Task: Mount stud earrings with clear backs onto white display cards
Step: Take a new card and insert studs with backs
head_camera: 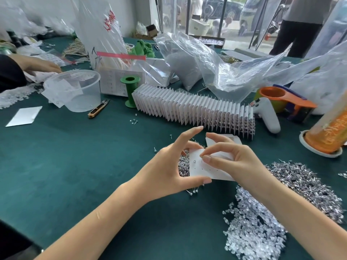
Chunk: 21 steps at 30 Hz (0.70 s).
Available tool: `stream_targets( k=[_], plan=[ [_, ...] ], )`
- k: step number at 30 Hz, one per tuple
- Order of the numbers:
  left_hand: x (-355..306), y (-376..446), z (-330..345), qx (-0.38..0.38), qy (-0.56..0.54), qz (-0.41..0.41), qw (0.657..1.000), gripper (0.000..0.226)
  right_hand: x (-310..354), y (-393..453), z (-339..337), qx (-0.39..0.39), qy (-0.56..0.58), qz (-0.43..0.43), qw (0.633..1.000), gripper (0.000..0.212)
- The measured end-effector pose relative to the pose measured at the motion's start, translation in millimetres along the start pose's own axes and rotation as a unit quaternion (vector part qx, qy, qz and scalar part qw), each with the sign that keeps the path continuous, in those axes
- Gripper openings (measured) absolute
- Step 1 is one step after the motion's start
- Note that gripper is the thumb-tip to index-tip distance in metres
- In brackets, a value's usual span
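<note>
My left hand [170,167] holds a white display card [210,170] by its left edge, thumb under the lower edge and fingers behind the top. One stud earring [194,161] sits in the card among small punched holes. My right hand [225,156] pinches another stud between thumb and forefinger at the card's face. A pile of loose silver studs [308,184] lies to the right, and a second stud pile [183,164] shows behind the card. A heap of clear backs [251,228] lies at the lower right.
A long row of finished cards [195,107] stands on the green table [75,156] behind my hands. Around it are a clear plastic tub [75,91], a green spool [130,91], snips [98,108], plastic bags [216,66], a white controller [268,115], an orange tape dispenser [285,100] and another person's hand [40,65].
</note>
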<state>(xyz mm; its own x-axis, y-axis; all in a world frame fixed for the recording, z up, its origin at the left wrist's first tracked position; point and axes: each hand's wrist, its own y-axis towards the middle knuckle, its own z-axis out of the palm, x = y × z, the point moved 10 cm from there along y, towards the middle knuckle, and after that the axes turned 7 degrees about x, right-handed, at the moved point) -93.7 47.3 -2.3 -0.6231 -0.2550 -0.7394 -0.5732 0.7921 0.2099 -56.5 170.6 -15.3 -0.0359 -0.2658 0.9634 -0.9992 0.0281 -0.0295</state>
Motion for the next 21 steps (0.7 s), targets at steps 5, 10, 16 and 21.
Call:
stream_targets(
  k=[5, 10, 16, 21],
  plan=[
    [-0.9, 0.0, 0.7, 0.003, 0.006, 0.002, 1.000, 0.093, -2.0, 0.0, -2.7, -0.015, -0.007, 0.003, 1.000, 0.006],
    [-2.1, 0.2, -0.7, -0.002, 0.008, 0.006, 1.000, 0.092, -1.3, -0.7, 0.2, -0.003, -0.022, 0.000, 1.000, 0.009],
    [-2.1, -0.3, 0.5, 0.003, 0.007, 0.005, 1.000, 0.092, 1.6, -1.0, -1.1, 0.005, -0.023, -0.005, 1.000, 0.023],
    [-5.5, -1.4, 3.1, 0.009, 0.008, 0.007, 1.000, 0.093, 25.4, -2.4, -12.8, -0.004, -0.117, -0.060, 0.991, 0.024]
  ],
)
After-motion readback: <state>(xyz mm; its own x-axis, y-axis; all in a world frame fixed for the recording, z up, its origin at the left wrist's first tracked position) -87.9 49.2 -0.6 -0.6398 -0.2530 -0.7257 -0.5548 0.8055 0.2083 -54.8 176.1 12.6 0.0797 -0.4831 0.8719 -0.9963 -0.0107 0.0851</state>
